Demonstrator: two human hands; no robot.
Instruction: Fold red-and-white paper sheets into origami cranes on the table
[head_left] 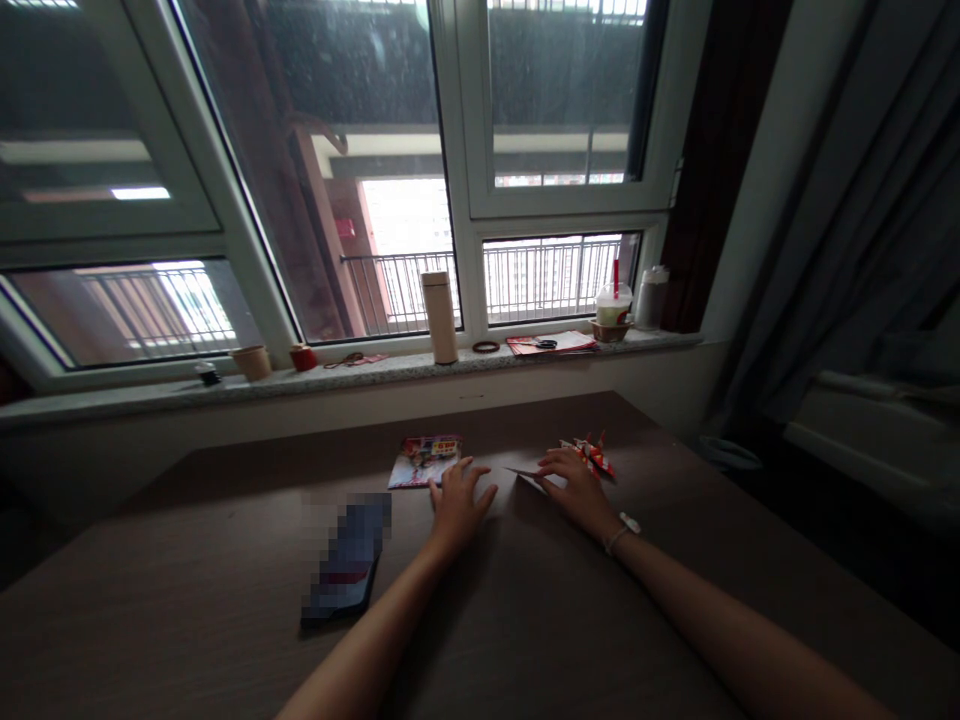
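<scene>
My right hand (576, 490) pinches the right end of a thin, pale piece of paper (522, 473), which is tilted just above the table. To its left, my left hand (459, 505) has its fingers spread and holds nothing. Just behind the left fingers lies a printed paper packet (424, 462) with colourful pictures. Beyond my right hand sit red-and-white folded paper pieces (596, 455), partly hidden by that hand. A bracelet with a white tag circles my right wrist.
On the brown table (225, 560) a phone (349, 565), partly blurred out, lies left of my left arm. Along the windowsill (382, 372) stand a tan flask (440, 318), a paper cup (252, 363), scissors (546, 344) on red-and-white papers, and a drink cup (613, 303) with a red straw.
</scene>
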